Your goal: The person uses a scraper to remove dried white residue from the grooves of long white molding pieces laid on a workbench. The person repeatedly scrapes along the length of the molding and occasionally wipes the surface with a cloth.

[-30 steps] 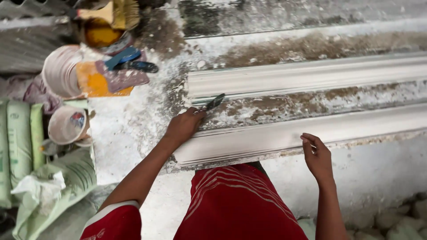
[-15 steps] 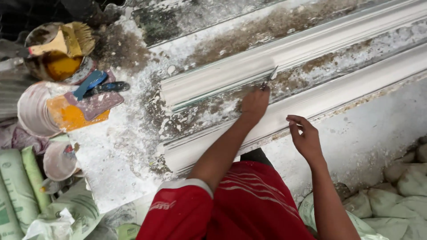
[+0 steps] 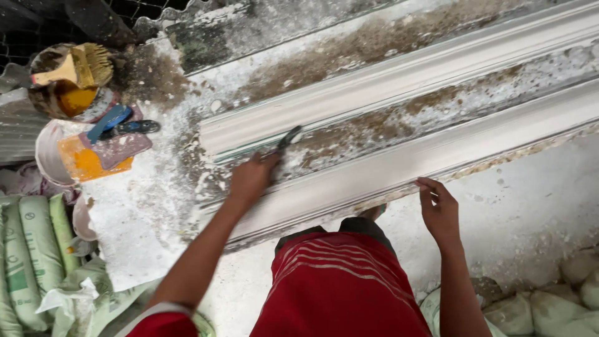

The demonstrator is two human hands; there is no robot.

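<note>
On the near moulding (image 3: 399, 168), the left hand (image 3: 251, 180) clenches a scraper (image 3: 288, 137); right hand (image 3: 440, 211) fingers rest released on its edge. A slip could gouge the plaster.

A rough plaster-casting workshop is showing here: long white moulded cornices (image 3: 405, 75) are lying across a dusty, plaster-spattered bench (image 3: 143, 231), stained buckets (image 3: 62, 87) with trowels are sitting at the far left, and sacks (image 3: 31, 249) are piling up near left.

Buckets (image 3: 65, 146) left of mouldings (image 3: 399, 81), sacks (image 3: 31, 249) below buckets
</note>
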